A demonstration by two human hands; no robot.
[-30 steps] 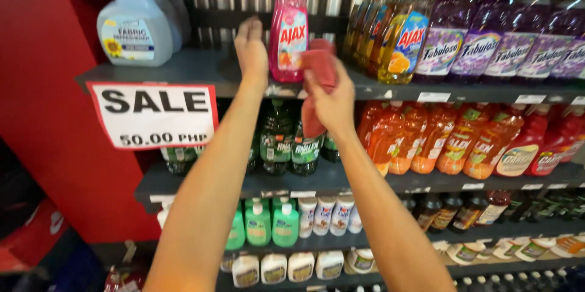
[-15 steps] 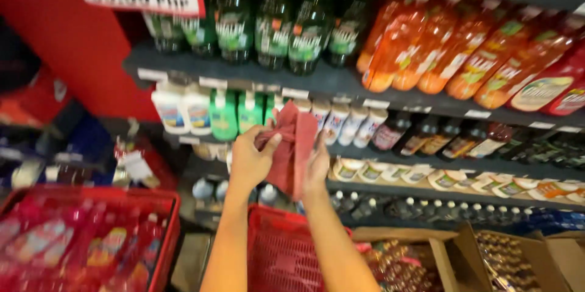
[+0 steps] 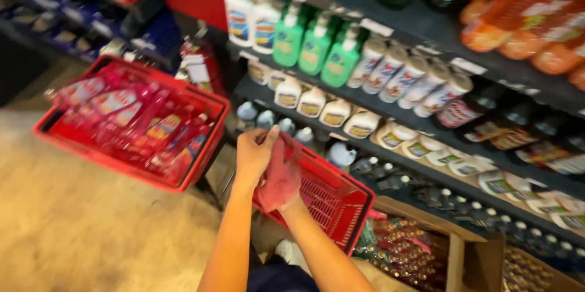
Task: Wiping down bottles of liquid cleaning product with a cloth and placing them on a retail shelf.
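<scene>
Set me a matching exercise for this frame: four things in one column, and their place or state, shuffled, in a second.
Things:
1. red cloth
2. basket of pink bottles
3. green pump bottles
4. cardboard box

Places or states:
A. on the shelf, among white bottles
B. at lower right, below the shelves
C. bunched between the left hand and right hand
D. left of the hands, full

Pairs: 1-C, 2-D, 3-A, 4-B
</scene>
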